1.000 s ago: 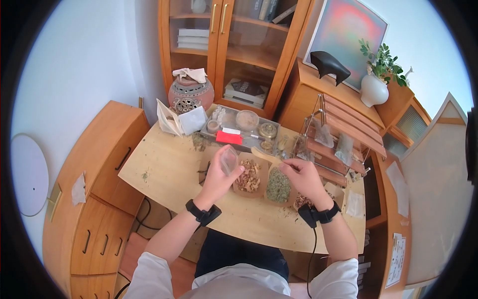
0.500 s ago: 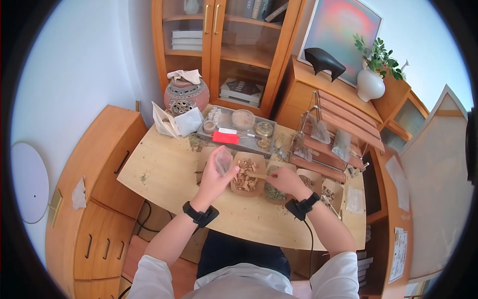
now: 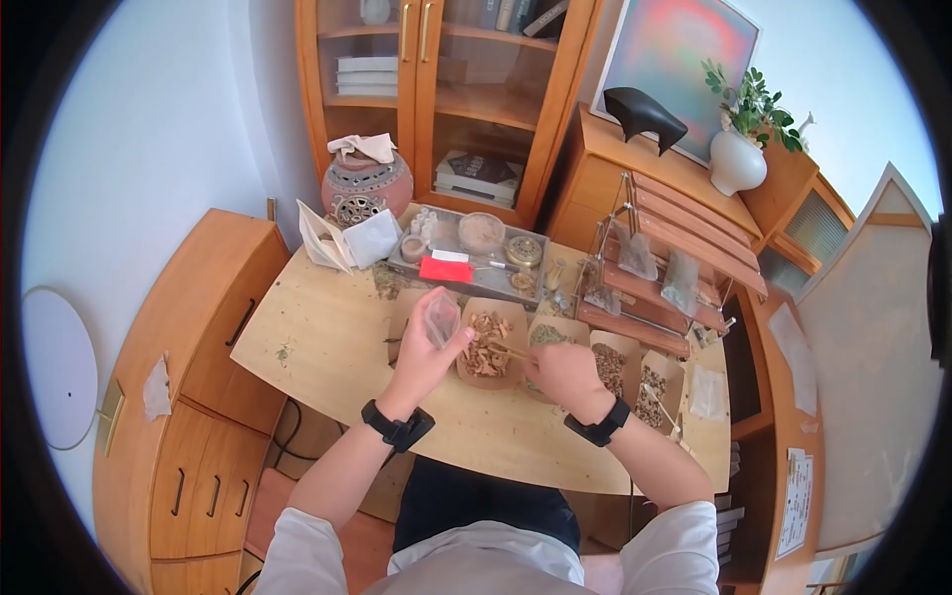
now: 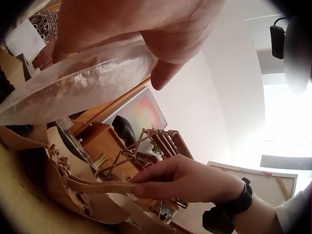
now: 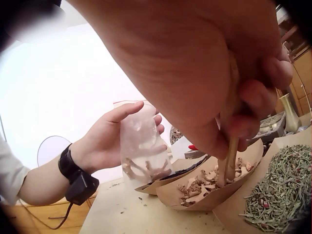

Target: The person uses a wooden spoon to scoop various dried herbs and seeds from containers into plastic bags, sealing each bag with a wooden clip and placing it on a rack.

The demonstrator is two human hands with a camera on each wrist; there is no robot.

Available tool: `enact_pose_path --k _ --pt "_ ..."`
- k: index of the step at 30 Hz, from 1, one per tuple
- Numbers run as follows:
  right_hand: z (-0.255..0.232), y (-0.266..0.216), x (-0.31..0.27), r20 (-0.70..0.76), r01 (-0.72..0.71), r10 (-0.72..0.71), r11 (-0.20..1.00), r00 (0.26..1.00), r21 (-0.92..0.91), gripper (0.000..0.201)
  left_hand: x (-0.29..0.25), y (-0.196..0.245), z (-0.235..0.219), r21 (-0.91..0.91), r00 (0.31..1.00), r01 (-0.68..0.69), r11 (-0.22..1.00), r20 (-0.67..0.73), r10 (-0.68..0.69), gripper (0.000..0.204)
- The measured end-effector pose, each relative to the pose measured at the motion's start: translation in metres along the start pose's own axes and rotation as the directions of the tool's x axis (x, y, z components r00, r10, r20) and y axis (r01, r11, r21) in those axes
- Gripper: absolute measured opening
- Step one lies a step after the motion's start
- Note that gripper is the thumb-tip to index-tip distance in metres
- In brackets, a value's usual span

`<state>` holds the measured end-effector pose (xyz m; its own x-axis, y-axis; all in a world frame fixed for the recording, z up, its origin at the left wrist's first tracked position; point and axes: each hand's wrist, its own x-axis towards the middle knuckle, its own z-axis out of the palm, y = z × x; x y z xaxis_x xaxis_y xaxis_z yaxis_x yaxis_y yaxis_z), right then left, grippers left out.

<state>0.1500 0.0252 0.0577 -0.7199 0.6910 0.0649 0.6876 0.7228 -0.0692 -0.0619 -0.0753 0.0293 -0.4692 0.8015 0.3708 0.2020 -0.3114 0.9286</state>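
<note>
My left hand grips a clear zip bag with its mouth upward; a few brown pieces lie in its bottom. My right hand pinches the handle of a wooden scoop. The scoop's tip dips into dried brown chips in a kraft paper tray. The bag is held just left of this tray. Dried green herb fills another paper tray right beside it, partly covered by my right hand in the head view.
Farther right stand two paper trays of brown bits. A grey tray with jars and a red packet lies behind. A wooden rack with hanging bags stands back right, a patterned pot back left.
My right hand has come left and down from above the green herb, bringing the scoop into the brown chips. The left hand keeps the bag in nearly the same place.
</note>
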Motion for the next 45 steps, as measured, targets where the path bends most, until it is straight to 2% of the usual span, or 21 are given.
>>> enact_pose_path --k 3,6,12,15,18,21,24,27,30,33,39,42,45 --pt "0.002 0.001 0.002 0.010 -0.036 0.035 0.997 0.999 0.065 0.023 0.000 0.000 0.001 0.008 1.000 0.007 1.000 0.001 -0.007 0.071" --pt "-0.002 0.002 0.005 0.041 -0.066 0.058 0.971 0.997 0.228 0.027 0.000 -0.002 0.002 -0.019 0.999 0.033 0.999 0.007 -0.033 0.071" --pt "0.010 0.006 0.009 0.013 -0.035 0.034 0.989 0.999 0.144 0.024 -0.002 0.002 0.002 -0.027 0.999 0.036 0.999 0.012 -0.036 0.071" --pt "0.009 0.012 0.004 -0.063 0.000 0.015 0.973 0.998 0.232 0.024 -0.002 -0.005 0.001 -0.028 0.999 0.029 0.999 0.014 -0.028 0.071" --pt "-0.002 0.016 -0.001 -0.043 -0.070 0.086 0.954 0.995 0.293 0.024 -0.003 -0.004 0.001 -0.004 1.000 0.030 1.000 0.008 -0.030 0.071" --pt "-0.004 0.017 0.001 0.001 -0.149 0.154 0.948 0.988 0.280 0.026 -0.003 -0.001 0.002 -0.002 0.999 0.040 0.999 0.010 -0.040 0.071" --pt "-0.006 0.017 0.007 0.129 -0.264 0.234 0.908 0.964 0.325 0.030 -0.003 -0.005 0.005 -0.020 0.999 0.043 0.999 0.019 -0.042 0.071" --pt "0.022 0.034 0.026 0.211 -0.263 0.182 0.844 0.960 0.468 0.027 -0.003 -0.005 0.004 -0.025 0.999 0.046 0.999 0.024 -0.045 0.067" --pt "0.032 0.042 0.039 0.346 -0.335 0.137 0.710 0.928 0.619 0.035 -0.004 -0.004 0.003 -0.042 0.999 0.050 0.998 0.010 -0.050 0.066" --pt "0.030 0.042 0.044 0.371 -0.347 0.122 0.690 0.921 0.635 0.033 -0.004 0.000 0.001 -0.035 0.998 0.062 0.997 0.016 -0.061 0.065" --pt "0.017 0.029 0.037 0.207 -0.102 -0.008 0.851 0.978 0.515 0.037 -0.003 -0.004 0.001 -0.058 0.998 0.068 0.996 0.005 -0.068 0.068" --pt "0.006 0.024 0.034 0.247 -0.140 0.013 0.852 0.969 0.505 0.037 -0.004 0.000 0.002 -0.079 0.994 0.111 0.991 0.028 -0.109 0.066" --pt "0.013 0.039 0.039 0.267 -0.091 -0.079 0.818 0.961 0.568 0.036 -0.004 -0.007 0.002 -0.079 0.997 0.073 0.994 0.009 -0.072 0.068"
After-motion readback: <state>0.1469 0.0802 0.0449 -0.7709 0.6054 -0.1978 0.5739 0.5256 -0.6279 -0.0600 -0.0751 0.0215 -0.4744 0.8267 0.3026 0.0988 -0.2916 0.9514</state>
